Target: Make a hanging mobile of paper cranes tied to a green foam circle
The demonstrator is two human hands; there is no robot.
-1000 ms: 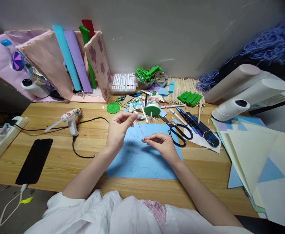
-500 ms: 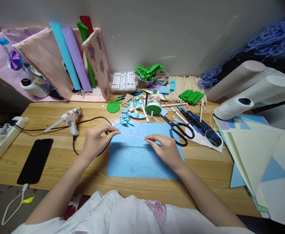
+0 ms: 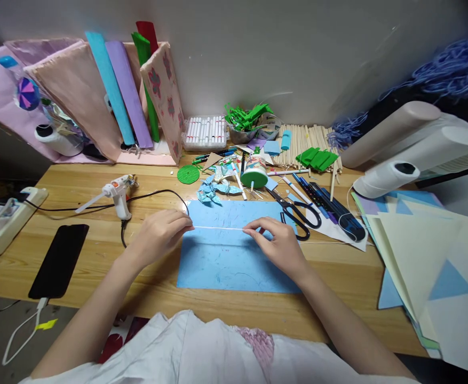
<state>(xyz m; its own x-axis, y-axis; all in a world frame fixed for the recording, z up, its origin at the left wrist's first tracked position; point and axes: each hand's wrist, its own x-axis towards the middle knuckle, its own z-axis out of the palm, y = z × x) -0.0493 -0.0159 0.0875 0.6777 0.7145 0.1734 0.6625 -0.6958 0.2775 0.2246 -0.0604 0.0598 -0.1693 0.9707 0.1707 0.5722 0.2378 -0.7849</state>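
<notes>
While we pinch the thin white thread (image 3: 217, 228) at both ends, it runs taut and nearly level just above the blue paper sheet (image 3: 234, 256) in the middle of the bench (image 3: 97, 256). Our left hand (image 3: 157, 234) grips one end between thumb and fingertips, our right hand (image 3: 279, 245) nips the other the same way. We judge that we are at the stretching step; whatever comes next calls for even tension and both grips firm.

Just beyond the sheet lie crumpled light-blue paper scraps (image 3: 213, 189), black-handled scissors (image 3: 295, 213) and a green-based cup (image 3: 254, 172). A glue gun (image 3: 116, 194) and a black phone (image 3: 60, 260) lie to our left, cream and blue paper sheets (image 3: 421, 250) to our right. Paper rolls (image 3: 121, 90), a marker box (image 3: 205, 132) and wooden sticks (image 3: 301, 140) line the pale wall.
</notes>
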